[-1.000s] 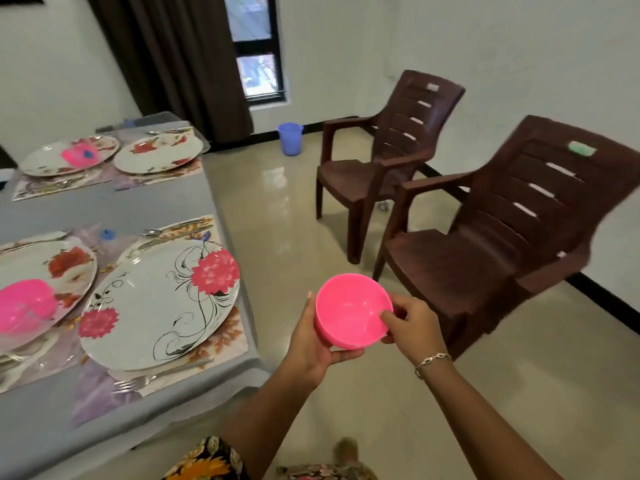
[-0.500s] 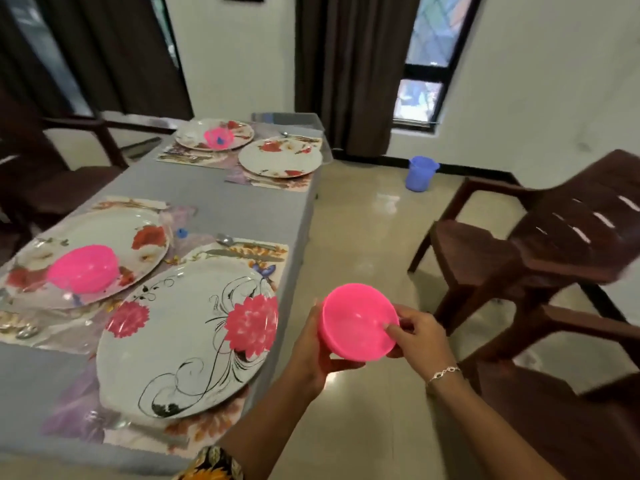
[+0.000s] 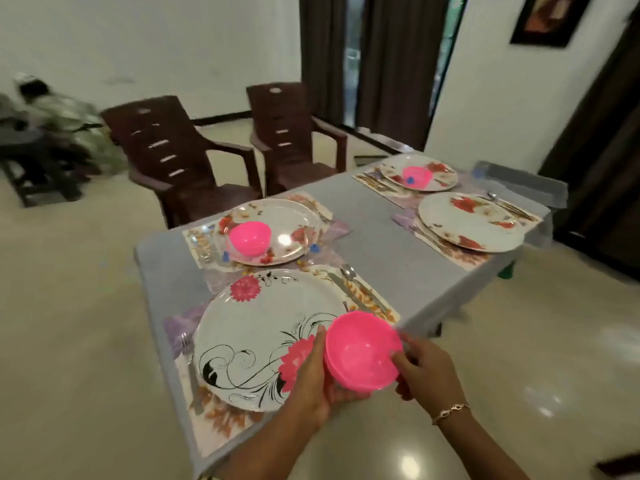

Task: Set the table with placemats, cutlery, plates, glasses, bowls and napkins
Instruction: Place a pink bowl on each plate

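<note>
Gripping the pink bowl (image 3: 362,351) from both sides: left hand (image 3: 313,379) cupped under it, right hand (image 3: 426,372) pinching the rim. Held above the near edge of the grey table (image 3: 374,251), overlapping the flowered plate (image 3: 256,337), mouth tilted up toward the camera; round, no long axis. Further on, brown chairs (image 3: 180,161) and dark curtains (image 3: 322,46).
</note>
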A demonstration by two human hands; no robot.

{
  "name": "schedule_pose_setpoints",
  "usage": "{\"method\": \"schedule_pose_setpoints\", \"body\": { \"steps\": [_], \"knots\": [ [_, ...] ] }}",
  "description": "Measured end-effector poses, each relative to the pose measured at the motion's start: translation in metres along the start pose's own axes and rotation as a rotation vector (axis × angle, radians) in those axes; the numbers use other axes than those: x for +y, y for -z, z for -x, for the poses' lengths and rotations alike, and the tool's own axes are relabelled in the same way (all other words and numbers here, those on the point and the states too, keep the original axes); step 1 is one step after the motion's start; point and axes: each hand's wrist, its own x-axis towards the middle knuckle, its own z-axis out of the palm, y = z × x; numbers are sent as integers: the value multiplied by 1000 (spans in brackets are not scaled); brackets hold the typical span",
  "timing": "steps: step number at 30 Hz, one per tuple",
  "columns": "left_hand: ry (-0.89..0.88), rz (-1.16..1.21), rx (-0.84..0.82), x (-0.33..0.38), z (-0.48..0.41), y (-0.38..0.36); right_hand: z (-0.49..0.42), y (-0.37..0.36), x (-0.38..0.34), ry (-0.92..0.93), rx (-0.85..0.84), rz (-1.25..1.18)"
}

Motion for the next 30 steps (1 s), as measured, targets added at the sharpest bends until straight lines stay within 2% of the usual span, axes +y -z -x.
{"method": "schedule_pose_setpoints", "body": {
  "steps": [5,11,19,24,30],
  "knots": [
    [-77,91,161,5,0,-7,-34,2,-8,152,-224,19],
    [-85,288,266,14,-13,7,-70,-14,-35,237,-366,-42],
    [-261,359,396,56,-54,49,-148,-46,-60,130,-429,-208],
    [-329,476,497,76,-66,76,-190,-70,-58,86,-406,-163],
    [-391,503,536,91,-68,92,-217,-109,-51,31,-476,-49]
  ]
}}
